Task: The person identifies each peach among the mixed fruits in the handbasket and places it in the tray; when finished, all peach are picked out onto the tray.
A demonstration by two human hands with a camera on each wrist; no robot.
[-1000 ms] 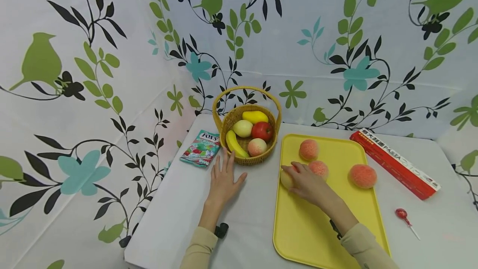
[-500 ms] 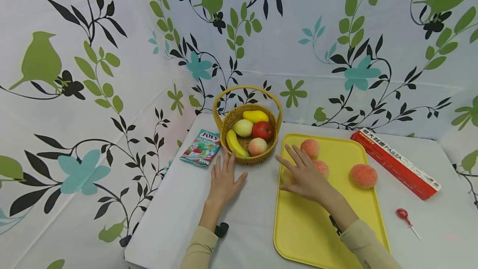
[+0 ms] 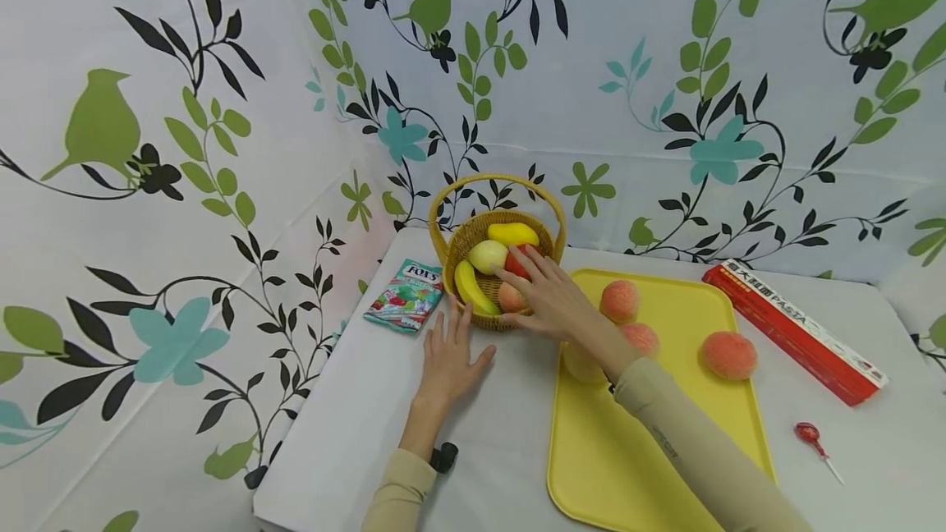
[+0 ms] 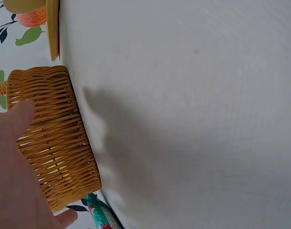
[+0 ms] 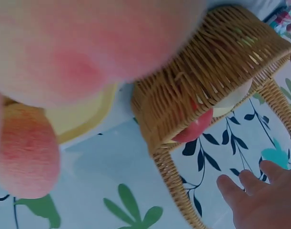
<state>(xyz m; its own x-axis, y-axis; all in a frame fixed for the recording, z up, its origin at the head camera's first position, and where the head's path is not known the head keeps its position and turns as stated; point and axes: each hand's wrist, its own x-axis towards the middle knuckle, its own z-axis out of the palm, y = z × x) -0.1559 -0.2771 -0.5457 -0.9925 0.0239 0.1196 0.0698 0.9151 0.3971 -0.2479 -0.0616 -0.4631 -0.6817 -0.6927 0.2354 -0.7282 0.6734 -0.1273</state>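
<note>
The wicker basket (image 3: 497, 321) stands at the back of the table, holding a banana (image 3: 471, 287), a yellow mango-like fruit (image 3: 513, 234), a pale green fruit (image 3: 488, 257), a red apple (image 3: 517, 263) and a peach (image 3: 511, 297). Over its front right side reaches my right hand (image 3: 550, 295), fingers spread, partly covering the apple and peach; nothing shows in its grasp. My left hand (image 3: 447, 360) rests on the table just before the basket, fingers extended, with fingertips at its rim. In the left wrist view my left hand (image 4: 14, 167) overlaps the basket's woven side (image 4: 64, 138).
A yellow tray (image 3: 636, 458) on the right bears several peaches, one of them pale (image 3: 582, 364) and partly behind my right forearm. A red pasta box (image 3: 798, 335) and a red lollipop (image 3: 809, 433) lie beyond it. Left of the basket lies a candy bag (image 3: 405, 295).
My right hand has let go of the pale peach on the tray, spread its fingers, and moved left and away from me to the basket. My left hand has stayed put.
</note>
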